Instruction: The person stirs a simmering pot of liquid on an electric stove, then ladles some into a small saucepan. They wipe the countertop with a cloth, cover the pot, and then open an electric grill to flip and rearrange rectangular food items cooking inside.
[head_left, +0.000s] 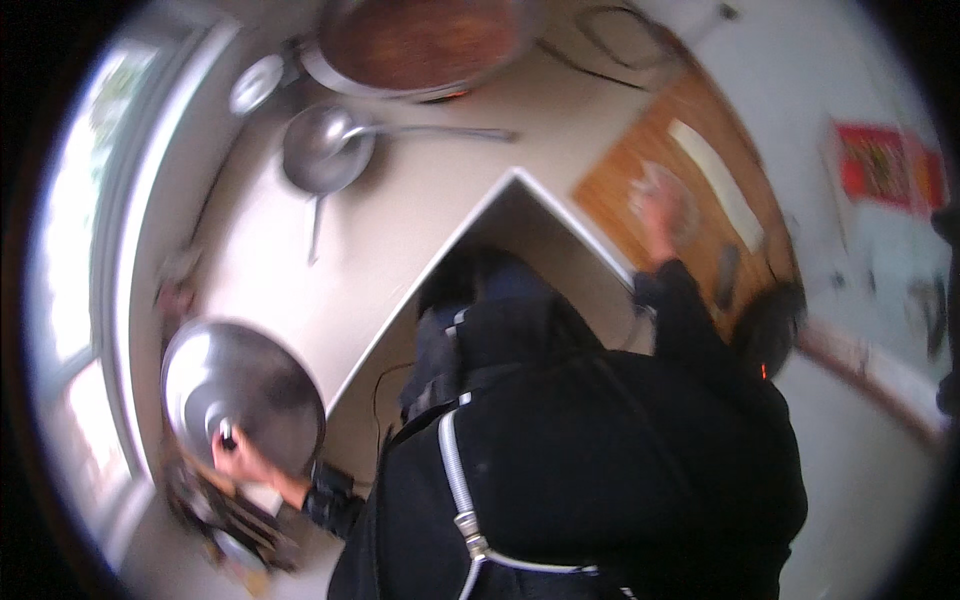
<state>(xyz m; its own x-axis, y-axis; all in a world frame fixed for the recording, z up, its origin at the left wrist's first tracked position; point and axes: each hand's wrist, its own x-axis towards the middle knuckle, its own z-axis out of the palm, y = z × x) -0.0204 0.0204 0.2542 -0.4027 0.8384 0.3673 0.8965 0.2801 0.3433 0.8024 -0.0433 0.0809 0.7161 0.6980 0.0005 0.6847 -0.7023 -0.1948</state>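
Observation:
My left hand (244, 456) grips the knob of a round metal lid (247, 375) at the lower left, near the counter's edge. On the right, my right hand (661, 214) is over a wooden board (619, 187), at a clear crumpled thing (686, 214) that looks like thin plastic. Blur hides how the fingers meet it. Beside that hand, a long pale strip (716, 187) runs across the board. A small dark object (726, 276) lies closer to my sleeve.
A large pan (319, 71) of reddish-brown food stands at the top. Below it, a metal bowl (319, 161) holds a long-handled ladle (442, 133). A dark cable (592, 66) curls near the board. Windows (82, 210) line the left, and several stacked items (225, 517) sit beneath the lid.

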